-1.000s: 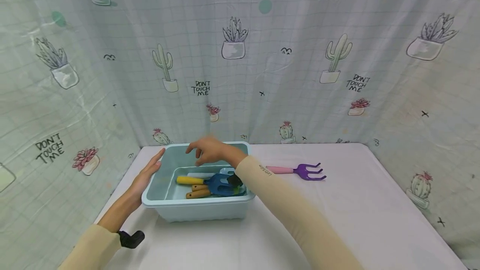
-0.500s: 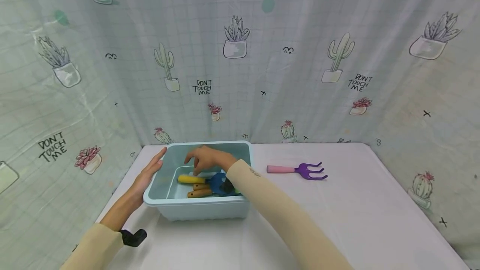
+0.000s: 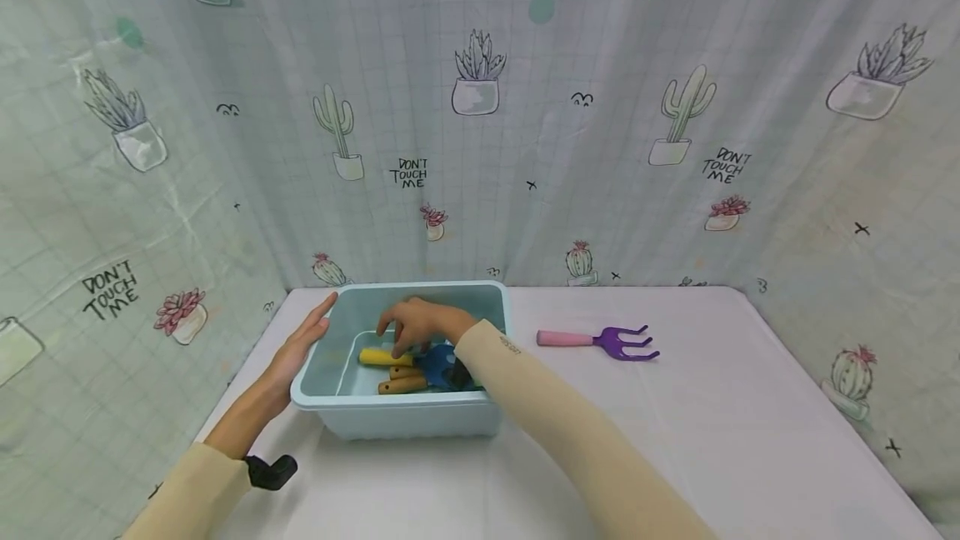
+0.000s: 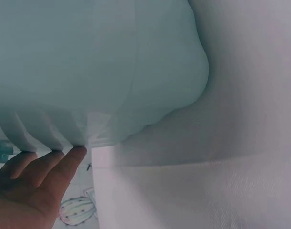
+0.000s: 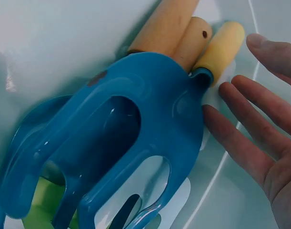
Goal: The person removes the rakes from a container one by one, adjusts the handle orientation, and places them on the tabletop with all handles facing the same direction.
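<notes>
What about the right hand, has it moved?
Yes: the right hand came down, closer to the yellow handle, judged against the light blue tub.

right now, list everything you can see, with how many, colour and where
bin: one, light blue, on the table
fork: one, blue with yellow handle, in the bin
wooden handles: two, light brown, beside the yellow one
pieces under the fork: count unclear, green, blue and pale
hand rake: one, purple with pink handle, right of the bin
table: one, white, beneath everything
printed cloth: count unclear, grey-green, around the table
sleeves: two, beige, on both arms
left hand: one, against the bin's left side
right hand: one, in the bin near the yellow handle
</notes>
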`<state>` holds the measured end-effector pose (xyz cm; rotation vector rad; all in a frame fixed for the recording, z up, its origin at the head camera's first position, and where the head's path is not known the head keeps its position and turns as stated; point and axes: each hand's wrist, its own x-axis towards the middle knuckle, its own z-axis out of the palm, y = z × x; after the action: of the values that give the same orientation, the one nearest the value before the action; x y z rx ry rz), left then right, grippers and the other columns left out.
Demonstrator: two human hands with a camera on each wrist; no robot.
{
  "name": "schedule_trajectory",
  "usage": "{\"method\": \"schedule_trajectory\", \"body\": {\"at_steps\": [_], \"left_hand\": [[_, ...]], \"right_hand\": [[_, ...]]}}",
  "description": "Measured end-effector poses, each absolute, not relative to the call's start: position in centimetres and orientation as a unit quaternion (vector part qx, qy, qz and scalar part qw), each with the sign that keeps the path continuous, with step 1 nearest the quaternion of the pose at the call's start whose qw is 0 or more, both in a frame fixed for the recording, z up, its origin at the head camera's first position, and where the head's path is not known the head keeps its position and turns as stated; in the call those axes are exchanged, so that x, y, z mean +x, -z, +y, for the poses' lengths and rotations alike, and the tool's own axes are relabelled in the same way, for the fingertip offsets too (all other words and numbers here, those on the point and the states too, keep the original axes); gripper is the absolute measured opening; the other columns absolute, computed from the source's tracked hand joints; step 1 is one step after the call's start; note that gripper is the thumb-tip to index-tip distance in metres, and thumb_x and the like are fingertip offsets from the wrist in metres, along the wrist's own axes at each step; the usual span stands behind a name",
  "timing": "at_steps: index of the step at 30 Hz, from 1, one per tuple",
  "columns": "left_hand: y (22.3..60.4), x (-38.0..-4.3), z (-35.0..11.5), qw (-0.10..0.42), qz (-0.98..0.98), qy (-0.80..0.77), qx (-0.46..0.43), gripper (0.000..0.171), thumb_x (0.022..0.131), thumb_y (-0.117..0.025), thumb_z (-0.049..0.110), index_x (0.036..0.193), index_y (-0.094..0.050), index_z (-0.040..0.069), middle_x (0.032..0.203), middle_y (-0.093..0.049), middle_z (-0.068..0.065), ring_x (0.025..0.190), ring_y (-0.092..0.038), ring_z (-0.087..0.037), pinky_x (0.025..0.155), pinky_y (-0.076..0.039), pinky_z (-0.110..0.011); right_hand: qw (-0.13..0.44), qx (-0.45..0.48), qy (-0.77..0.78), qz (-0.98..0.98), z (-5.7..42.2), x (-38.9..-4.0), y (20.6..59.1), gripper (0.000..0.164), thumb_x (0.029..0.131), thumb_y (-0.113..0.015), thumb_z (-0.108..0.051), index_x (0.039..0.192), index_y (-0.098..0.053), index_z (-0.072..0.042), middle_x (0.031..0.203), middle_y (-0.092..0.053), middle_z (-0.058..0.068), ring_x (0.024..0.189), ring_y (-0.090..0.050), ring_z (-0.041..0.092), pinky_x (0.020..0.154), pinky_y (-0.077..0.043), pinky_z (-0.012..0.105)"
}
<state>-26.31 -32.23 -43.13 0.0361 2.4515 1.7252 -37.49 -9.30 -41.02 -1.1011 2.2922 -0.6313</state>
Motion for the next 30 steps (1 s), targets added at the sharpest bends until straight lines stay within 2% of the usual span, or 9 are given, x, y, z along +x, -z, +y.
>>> {"method": "schedule_trajectory", "body": {"at_steps": [7,15,24,30], "left_hand": [[42.5,-26.4,-32.4,0.069,0.819,-0.569,0.012,0.064,0.11,-0.026,0.056,0.166,0.002,0.042,0.176,0.01,-0.002,0.161,0.002,-0.046,0.119,-0.013,-0.077],[42.2,-26.6,-32.4,0.071,0.815,-0.575,0.014,0.064,0.11,-0.026,0.055,0.166,0.002,0.041,0.176,0.01,-0.002,0.161,0.002,-0.045,0.12,-0.013,-0.075],[42.5,-26.5,-32.4,0.067,0.818,-0.571,0.015,0.064,0.11,-0.026,0.057,0.166,0.001,0.041,0.176,0.008,-0.003,0.161,0.0,-0.047,0.119,-0.015,-0.076],[42.9,-26.3,-32.3,0.067,0.82,-0.569,0.013,0.066,0.109,-0.027,0.059,0.166,0.0,0.04,0.176,0.007,-0.005,0.16,-0.002,-0.048,0.118,-0.017,-0.076]], "right_hand": [[0.265,-0.415,0.204,0.846,-9.5,-37.6,40.9,0.046,0.094,-0.076,-0.013,0.139,-0.065,-0.014,0.126,-0.07,0.012,0.097,-0.068,0.012,0.075,-0.063,0.033],[0.242,-0.439,0.156,0.851,-10.1,-37.9,41.0,0.046,0.092,-0.076,-0.008,0.136,-0.067,-0.015,0.119,-0.072,0.007,0.097,-0.066,0.011,0.075,-0.056,0.021],[0.223,-0.438,0.125,0.862,-10.6,-37.6,41.6,0.042,0.089,-0.079,-0.005,0.129,-0.071,-0.017,0.117,-0.072,0.005,0.1,-0.066,0.013,0.08,-0.056,0.022],[0.229,-0.439,0.127,0.86,-10.4,-37.4,41.9,0.045,0.089,-0.079,-0.005,0.131,-0.069,-0.017,0.121,-0.071,0.005,0.102,-0.065,0.012,0.08,-0.056,0.021]]}}
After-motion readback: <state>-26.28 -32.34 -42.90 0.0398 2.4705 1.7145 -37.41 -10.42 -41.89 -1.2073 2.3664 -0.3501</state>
